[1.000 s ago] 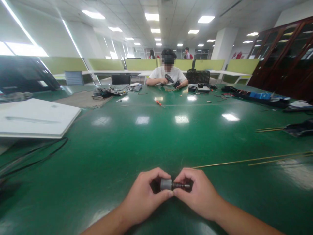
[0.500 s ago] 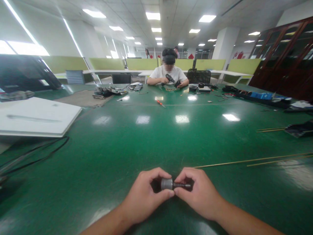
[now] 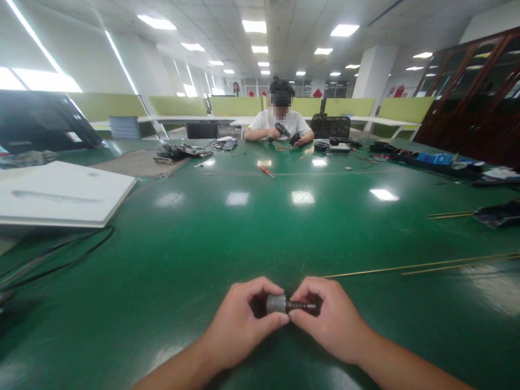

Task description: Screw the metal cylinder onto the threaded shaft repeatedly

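My left hand (image 3: 242,319) pinches a short grey metal cylinder (image 3: 276,303) between thumb and fingertips. Out of the cylinder's right end comes a thinner dark ribbed shaft (image 3: 301,306), lying level and pointing right. My right hand (image 3: 331,317) is closed around the near end of this shaft, thumb below and fingers above. The fingertips of both hands almost meet where cylinder and shaft join. Whether the two are one piece or separate parts I cannot tell.
Thin brass rods (image 3: 377,270) lie to the right. A red screwdriver (image 3: 265,171) rests farther off. Across the green table (image 3: 227,238) a person (image 3: 280,122) holds a power drill (image 3: 281,130). At left are a white board (image 3: 60,189) and black cables (image 3: 81,254).
My hands and the metal piece have barely moved. The nearer brass rod's end sits slightly farther left. In the far background, a standing person has shifted left.
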The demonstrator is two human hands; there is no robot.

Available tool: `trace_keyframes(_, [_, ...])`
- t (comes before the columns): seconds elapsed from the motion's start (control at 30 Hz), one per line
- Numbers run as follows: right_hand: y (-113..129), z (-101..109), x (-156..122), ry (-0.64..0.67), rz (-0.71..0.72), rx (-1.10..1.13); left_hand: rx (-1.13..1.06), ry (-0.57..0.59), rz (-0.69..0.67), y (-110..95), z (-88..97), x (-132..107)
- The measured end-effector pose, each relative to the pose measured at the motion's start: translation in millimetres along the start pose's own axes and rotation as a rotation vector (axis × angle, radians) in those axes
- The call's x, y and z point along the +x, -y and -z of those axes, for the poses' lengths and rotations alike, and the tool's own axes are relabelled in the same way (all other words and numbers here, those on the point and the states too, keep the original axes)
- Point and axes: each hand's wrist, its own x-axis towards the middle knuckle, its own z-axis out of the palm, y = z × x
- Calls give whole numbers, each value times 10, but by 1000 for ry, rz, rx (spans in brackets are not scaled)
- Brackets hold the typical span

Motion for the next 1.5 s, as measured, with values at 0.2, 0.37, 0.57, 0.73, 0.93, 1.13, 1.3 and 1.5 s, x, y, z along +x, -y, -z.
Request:
trace_keyframes(0.2, [5, 11, 5, 2, -19, -3, -1, -4, 1, 1, 6, 1])
trace_keyframes(0.37, [14, 18, -3, 9, -15, -13, -4, 1, -2, 10, 2, -5])
trace_keyframes(0.57, [18, 16, -2, 7, -20, -20, -23, -1, 13, -5, 0, 9])
trace_keyframes(0.73, [9, 10, -11, 11, -35, -8, -30, 4, 17, -14, 6, 27])
trace_keyframes(0.93, [2, 3, -15, 19, -58, 18, -43, 4, 28, 16, 11, 31])
trace_keyframes(1.13, [12, 6, -19, 28, -65, 19, -89, -6, 54, 26, 14, 17])
trace_keyframes(1.3, [26, 17, -16, 34, -61, 0, -91, -14, 52, 30, 11, 23])
trace_keyframes(1.5, [32, 16, -16, 24, -46, 3, -110, -15, 37, 30, 17, 21])
